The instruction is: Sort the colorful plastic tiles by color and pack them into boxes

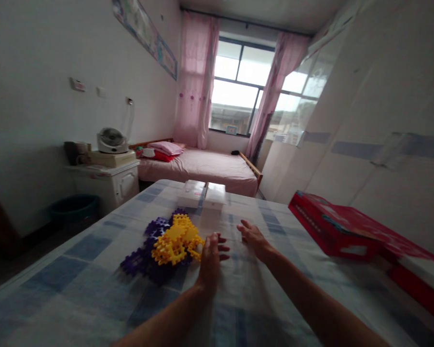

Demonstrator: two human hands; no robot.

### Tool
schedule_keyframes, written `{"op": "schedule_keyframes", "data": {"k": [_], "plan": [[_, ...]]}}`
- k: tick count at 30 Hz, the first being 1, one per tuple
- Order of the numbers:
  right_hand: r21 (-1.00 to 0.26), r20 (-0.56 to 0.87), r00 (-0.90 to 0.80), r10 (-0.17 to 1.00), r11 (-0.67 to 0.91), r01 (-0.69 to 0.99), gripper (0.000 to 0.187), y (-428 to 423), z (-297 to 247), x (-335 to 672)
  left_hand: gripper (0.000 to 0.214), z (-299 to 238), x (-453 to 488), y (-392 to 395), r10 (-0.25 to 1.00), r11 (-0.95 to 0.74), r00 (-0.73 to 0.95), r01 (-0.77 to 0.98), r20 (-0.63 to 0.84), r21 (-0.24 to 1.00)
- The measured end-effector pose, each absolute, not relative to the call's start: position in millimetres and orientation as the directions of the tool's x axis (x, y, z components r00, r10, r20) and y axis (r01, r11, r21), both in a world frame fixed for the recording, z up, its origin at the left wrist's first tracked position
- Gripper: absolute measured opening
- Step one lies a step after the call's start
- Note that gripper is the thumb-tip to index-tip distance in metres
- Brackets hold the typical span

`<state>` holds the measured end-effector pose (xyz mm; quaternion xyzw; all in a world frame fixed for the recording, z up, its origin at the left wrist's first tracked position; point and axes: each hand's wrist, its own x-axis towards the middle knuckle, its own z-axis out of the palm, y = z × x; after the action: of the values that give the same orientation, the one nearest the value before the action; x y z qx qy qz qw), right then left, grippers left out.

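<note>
The left hand (210,255) is open, fingers extended, just right of the yellow notched pieces (174,239); whether it touches them cannot be told. The right hand (252,237) is open too, holding nothing, its fingers pointing up and inward, with a strip of checked cloth (90,294) between the two hands. The yellow pieces sit heaped on purple notched pieces (135,262), left of the left hand, with a broad stretch of cloth running from the heap to the slanting left edge. Two white boxes (214,193) stand side by side near the far edge, beyond the hands. A wide span of cloth separates the right hand from the red box (334,229) at the right.
</note>
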<state>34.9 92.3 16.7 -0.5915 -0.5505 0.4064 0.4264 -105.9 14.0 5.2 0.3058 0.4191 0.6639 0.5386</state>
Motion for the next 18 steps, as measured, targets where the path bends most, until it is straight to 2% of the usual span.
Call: {"op": "schedule_keyframes", "data": {"k": [3, 5, 8, 10, 12, 14, 16, 18], "plan": [[-0.925, 0.086, 0.109, 0.99, 0.039, 0.377, 0.059, 37, 21, 88, 0.054, 4, -110, 14, 0.981, -0.051, -0.191, -0.435, -0.036, 0.899], [-0.883, 0.174, 0.204, 0.963, 0.061, 0.465, 0.055, 3, 26, 129, 0.051, 3, -113, 15, 0.985, -0.032, -0.166, -0.426, -0.043, 0.904], [-0.79, 0.343, 0.384, 0.857, 0.041, 0.612, 0.049, -43, 34, 199, 0.047, 3, -116, 17, 0.991, -0.008, -0.127, -0.396, -0.046, 0.918], [-0.663, 0.501, 0.464, 0.73, -0.021, 0.749, 0.048, -73, 39, 251, 0.043, 3, -118, 17, 0.992, 0.004, -0.118, -0.379, -0.052, 0.925], [-0.476, 0.673, 0.467, 0.574, -0.147, 0.867, 0.049, -104, 44, 302, 0.04, 2, -119, 17, 0.992, 0.007, -0.114, -0.368, -0.052, 0.93], [-0.354, 0.776, 0.475, 0.414, -0.337, 0.872, 0.052, -135, 47, 349, 0.038, 0, -120, 17, 0.993, 0.002, -0.111, -0.359, -0.045, 0.933], [-0.366, 0.806, 0.546, 0.231, -0.531, 0.765, 0.054, -165, 47, 389, 0.037, -2, -121, 18, 0.995, -0.006, -0.096, -0.349, -0.029, 0.937], [-0.454, 0.759, 0.644, 0.095, -0.632, 0.628, 0.053, -189, 45, 418, 0.035, -4, -121, 20, 0.995, -0.004, -0.096, -0.339, -0.03, 0.941]]}}
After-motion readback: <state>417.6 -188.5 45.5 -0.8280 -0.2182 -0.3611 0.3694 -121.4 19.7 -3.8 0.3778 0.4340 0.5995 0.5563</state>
